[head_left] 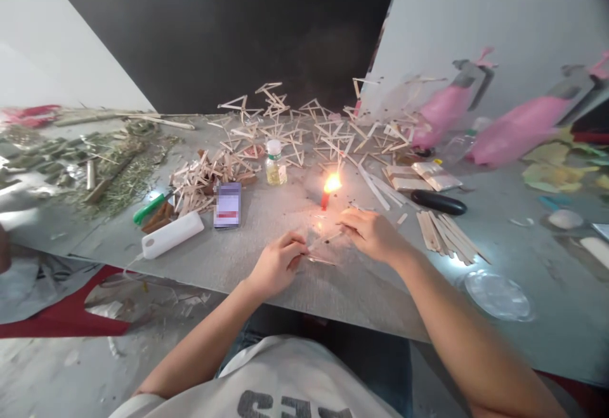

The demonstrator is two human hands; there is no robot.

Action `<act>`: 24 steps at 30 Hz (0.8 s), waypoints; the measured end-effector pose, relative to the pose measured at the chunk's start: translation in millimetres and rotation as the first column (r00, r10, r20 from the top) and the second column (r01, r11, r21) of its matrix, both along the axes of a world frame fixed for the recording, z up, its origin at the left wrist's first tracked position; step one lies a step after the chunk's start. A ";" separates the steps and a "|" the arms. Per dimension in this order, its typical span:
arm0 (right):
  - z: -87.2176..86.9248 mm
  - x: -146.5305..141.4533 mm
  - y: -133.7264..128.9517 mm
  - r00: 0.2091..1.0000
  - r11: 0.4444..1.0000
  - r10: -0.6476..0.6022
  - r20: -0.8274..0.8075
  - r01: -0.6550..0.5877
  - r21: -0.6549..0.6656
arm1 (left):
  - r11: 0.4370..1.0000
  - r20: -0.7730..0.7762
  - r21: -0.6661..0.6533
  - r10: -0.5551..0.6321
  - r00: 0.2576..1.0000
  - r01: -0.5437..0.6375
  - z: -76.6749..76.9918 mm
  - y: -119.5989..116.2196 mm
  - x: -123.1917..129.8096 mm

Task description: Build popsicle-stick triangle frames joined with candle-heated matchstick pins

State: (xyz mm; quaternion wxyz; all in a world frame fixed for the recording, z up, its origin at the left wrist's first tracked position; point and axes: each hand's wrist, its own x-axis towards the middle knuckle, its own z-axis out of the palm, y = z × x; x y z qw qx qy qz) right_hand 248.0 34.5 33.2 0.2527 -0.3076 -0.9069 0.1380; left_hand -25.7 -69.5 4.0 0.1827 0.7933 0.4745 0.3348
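Between my hands a thin wooden stick (328, 238) runs just above the grey table (228, 259). My left hand (280, 262) pinches its left end, and my right hand (371, 233) has its fingers closed at the right end. Another short stick (321, 261) lies by my left fingertips. Just beyond my hands stands a red candle (325, 200) with a bright flame. Flat sticks (445, 234) lie fanned out right of my right hand. A small bottle of yellowish liquid (273, 167) stands behind, left of the candle.
Joined stick shapes (304, 129) spread along the back. At left are a stick pile (204, 180), a purple card box (228, 205), a white device (172, 235) and a green-handled tool (150, 209). Pink spray bottles (442, 113), a black object (438, 202) and a clear lid (498, 294) are right.
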 end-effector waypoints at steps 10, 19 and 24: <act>1.9 -8.8 -12.4 0.978 0.945 0.134 -0.158 -0.078 0.316 | 0.999 -0.259 0.004 -0.040 0.965 0.043 -3.7 -6.5 -7.6; 2.3 -11.8 -14.6 0.942 0.986 0.149 -0.301 -0.117 0.123 | 0.996 -0.207 -0.087 -0.033 0.978 0.015 9.5 8.5 -2.9; 3.5 -12.4 -14.1 0.921 0.988 0.151 -0.360 -0.150 0.030 | 0.989 -0.299 -0.093 -0.135 0.945 0.112 18.8 31.6 14.8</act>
